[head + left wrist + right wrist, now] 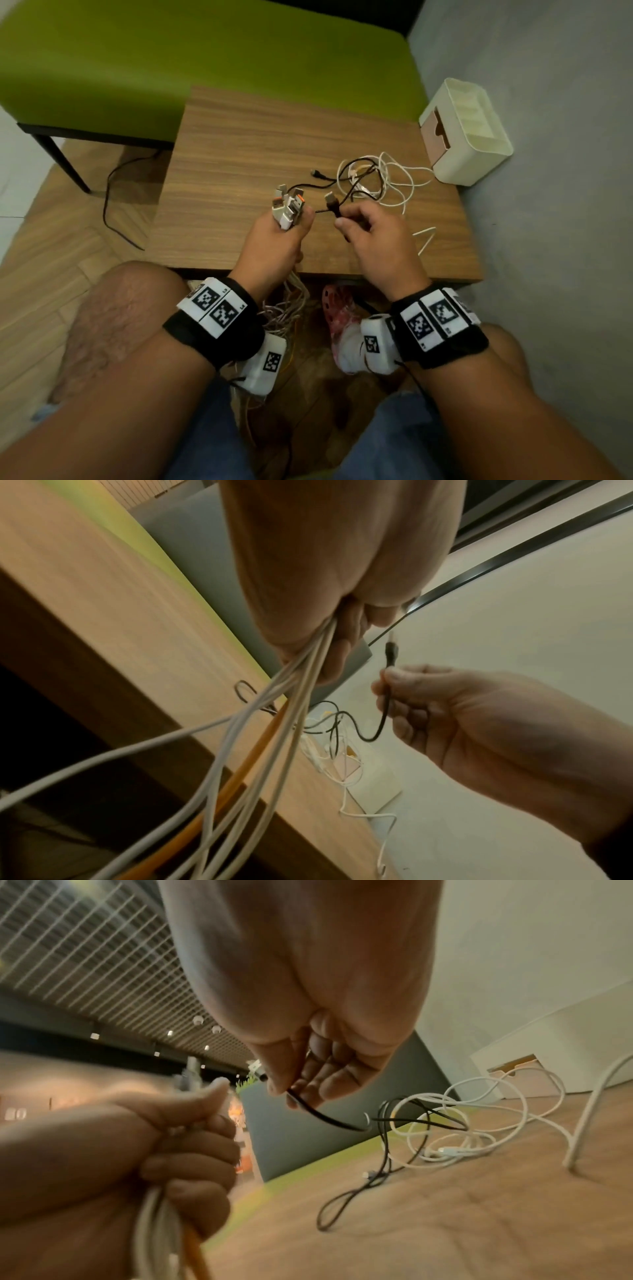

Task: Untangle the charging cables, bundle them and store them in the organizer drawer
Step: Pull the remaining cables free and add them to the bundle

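My left hand [277,236] grips a bunch of cables just below their USB plugs [287,205], which stick up from the fist. Their white and orange cords [260,737] hang down past the table edge. My right hand [363,226] pinches a black cable [322,1115] just below its USB plug [331,202], right next to the left hand. That black cable runs back into a tangle of white and black cables [373,178] lying on the wooden table [239,144]. The cream organizer [466,137] stands at the table's far right corner, its drawer front [433,137] facing left.
A green bench [171,68] stands behind the table. A grey wall [548,171] runs along the right side. A loose black cord [113,198] lies on the floor at the left. My knees are below the table's near edge.
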